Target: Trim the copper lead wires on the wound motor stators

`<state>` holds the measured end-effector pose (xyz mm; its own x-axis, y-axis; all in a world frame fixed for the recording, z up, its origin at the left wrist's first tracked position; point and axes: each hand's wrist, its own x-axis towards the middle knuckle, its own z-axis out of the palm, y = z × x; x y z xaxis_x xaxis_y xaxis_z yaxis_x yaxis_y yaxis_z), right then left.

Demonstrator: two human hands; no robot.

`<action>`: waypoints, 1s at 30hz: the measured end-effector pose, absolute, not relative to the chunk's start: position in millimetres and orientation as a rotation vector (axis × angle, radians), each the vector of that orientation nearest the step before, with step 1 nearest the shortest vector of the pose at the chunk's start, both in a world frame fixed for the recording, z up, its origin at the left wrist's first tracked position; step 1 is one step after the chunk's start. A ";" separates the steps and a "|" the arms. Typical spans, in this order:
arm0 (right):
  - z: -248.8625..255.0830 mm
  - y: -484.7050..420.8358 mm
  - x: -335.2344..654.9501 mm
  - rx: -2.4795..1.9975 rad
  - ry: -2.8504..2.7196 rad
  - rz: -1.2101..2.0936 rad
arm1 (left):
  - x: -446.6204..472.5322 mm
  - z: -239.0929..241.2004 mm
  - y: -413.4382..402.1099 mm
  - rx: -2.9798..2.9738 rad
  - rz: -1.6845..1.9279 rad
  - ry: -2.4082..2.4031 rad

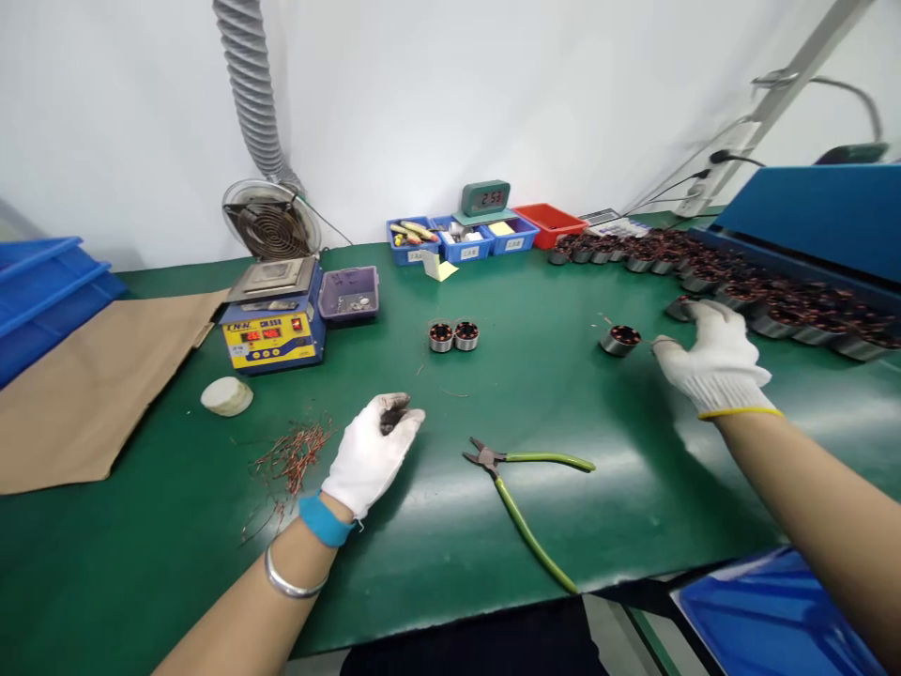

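My left hand [373, 453], in a white glove, rests on the green mat with its fingers curled together; the fingertips look dark and I cannot make out anything in them. My right hand [712, 357], also gloved, reaches toward a small motor stator [620, 339] with copper windings, its fingers bent and just right of the stator. A fine wire seems to run between the fingertips and the stator. Green-handled side cutters [529, 488] lie open on the mat between my hands. Two more stators [454, 335] stand side by side farther back.
A pile of copper wire clippings [292, 455] lies left of my left hand. A yellow-blue solder pot [273, 324], a fan [271, 221], small blue bins [461, 239] and a red bin [550, 223] stand behind. Several stators line the right side [760, 291]. Brown paper [91, 385] covers the left.
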<state>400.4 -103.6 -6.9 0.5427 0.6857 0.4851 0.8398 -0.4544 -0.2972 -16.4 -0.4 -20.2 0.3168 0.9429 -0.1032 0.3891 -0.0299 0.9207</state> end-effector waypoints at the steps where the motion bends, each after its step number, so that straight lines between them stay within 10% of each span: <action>1: -10.4 -98.1 384.3 -2.251 -1.235 -0.397 | -16.4 -20.1 -1.2 1.615 0.696 1.239; 13: -2.3 32.4 224.8 -2.363 -1.763 0.183 | -18.3 -16.1 -0.9 1.779 0.605 1.295; 30: 20.6 29.8 282.1 -2.574 -1.625 0.271 | -17.4 0.0 -10.6 1.939 0.624 1.295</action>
<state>282.1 29.8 20.6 0.4196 0.9018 -0.1036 0.8867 -0.4316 -0.1658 -17.4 -10.6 0.0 0.3806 0.9247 0.0057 0.5810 -0.2439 0.7765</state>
